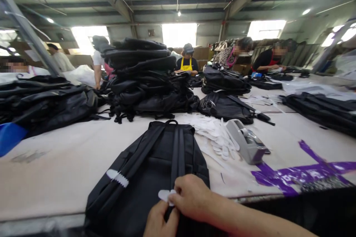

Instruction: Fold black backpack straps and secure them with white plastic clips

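Right hand [191, 197] pinching white slip [163, 194] by strap [178, 152]! Left hand [161, 219] just below, hold unclear. Black backpack [148, 181] lying beneath grip. Uneven tug could skew slip; slack strap might twist.

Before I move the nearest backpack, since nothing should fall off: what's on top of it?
A white strip lies across one strap of the black backpack. The right hand pinches a white piece over it, the left hand alongside. The surface beneath the hands is hidden.
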Demonstrator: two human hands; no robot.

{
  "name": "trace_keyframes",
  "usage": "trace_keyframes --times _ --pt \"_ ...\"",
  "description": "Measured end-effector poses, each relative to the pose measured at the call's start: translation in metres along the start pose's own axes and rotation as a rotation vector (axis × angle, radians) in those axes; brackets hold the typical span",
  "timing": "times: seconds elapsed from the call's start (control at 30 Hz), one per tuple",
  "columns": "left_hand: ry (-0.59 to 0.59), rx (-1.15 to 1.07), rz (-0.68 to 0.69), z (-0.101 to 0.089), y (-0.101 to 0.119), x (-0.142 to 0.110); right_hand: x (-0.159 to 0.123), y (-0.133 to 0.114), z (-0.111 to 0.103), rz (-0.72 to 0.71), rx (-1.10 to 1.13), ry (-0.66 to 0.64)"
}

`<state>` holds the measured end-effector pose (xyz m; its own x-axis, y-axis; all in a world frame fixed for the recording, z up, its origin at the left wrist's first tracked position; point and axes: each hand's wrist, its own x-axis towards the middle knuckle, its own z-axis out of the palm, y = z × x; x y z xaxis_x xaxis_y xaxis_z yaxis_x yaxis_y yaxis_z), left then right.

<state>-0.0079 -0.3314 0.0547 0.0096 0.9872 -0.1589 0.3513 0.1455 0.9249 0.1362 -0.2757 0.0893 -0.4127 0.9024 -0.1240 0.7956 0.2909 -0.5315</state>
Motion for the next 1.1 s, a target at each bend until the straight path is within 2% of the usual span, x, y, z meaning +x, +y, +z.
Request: trace_keyframes --times 0.13,0.17,0.3,0.37,0.53,0.67,0.73,0.87,0.97,1.1 --pt "-0.14 -0.172 -0.048 -0.008 0.005 -0.001 -0.002 0.004 0.002 -0.068 0.091 -0.014" --pt "-0.124 -0.169 -0.06 -0.008 0.005 0.0 -0.003 0.005 0.002 -0.079 0.08 -0.008" --pt "0.06 -0.033 -0.055 -0.002 0.006 0.002 -0.005 0.008 0.007 -0.107 0.053 0.024" --pt "0.087 -0.061 -0.094 0.003 0.006 0.002 -0.005 0.009 0.011 -0.113 0.107 0.031" --pt "0.02 -0.283 -0.226 0.0 0.004 0.003 -0.008 0.019 0.017 -0.079 0.335 0.061" --pt "-0.027 -0.458 -0.293 -0.014 0.005 0.008 -0.018 0.03 0.007 -0.06 0.487 0.077" --pt "-0.071 -0.58 -0.344 -0.019 0.009 0.009 -0.026 0.034 0.003 -0.054 0.497 0.058" --pt "-0.145 -0.791 -0.477 -0.019 0.022 0.01 -0.035 0.038 0.006 -0.011 0.414 -0.062" --pt "-0.124 -0.854 -0.495 -0.017 0.033 0.01 -0.035 0.036 0.005 -0.045 0.379 -0.064" --pt "-0.117 -0.903 -0.477 -0.015 0.045 0.013 -0.031 0.03 -0.012 -0.067 0.593 -0.006"
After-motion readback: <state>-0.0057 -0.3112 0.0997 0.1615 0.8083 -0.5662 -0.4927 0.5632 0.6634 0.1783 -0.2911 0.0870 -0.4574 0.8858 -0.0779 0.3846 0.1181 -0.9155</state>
